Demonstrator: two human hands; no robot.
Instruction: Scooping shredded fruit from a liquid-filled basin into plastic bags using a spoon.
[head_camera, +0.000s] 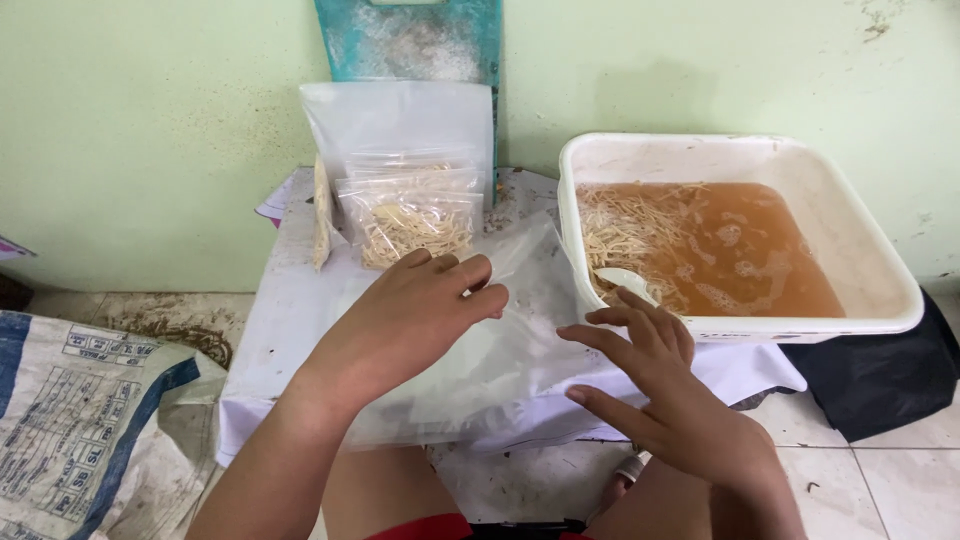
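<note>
- Empty clear plastic bag (500, 350) is lying flat on the white-covered low table (290, 310), directly in front of the person, between both hands and just left of the white tub (870, 290).
- Left hand (410, 310) is resting on top of the bag, fingers loosely curled, palm down; it is pressing or touching the film, not visibly pinching it.
- Right hand (660, 385) is hovering at the bag's right edge, fingers spread wide and straight, gripping nothing; whether the fingertips are touching the film cannot be told.
- Risk, as a judgement: the film is looking slick and limp, so it may be sliding or folding under the left palm if the right hand is not catching an edge.
- Risk: the tub is sitting just beside the right hand, holding brownish liquid, pale strands and a white spoon (625, 280); a bump could be slopping liquid onto the bag and cloth.
- Filled bags of strands (415, 225) are standing upright behind, against the wall, well clear of the hands.
- A woven sack (70, 420) is lying on the floor to the left.
</note>
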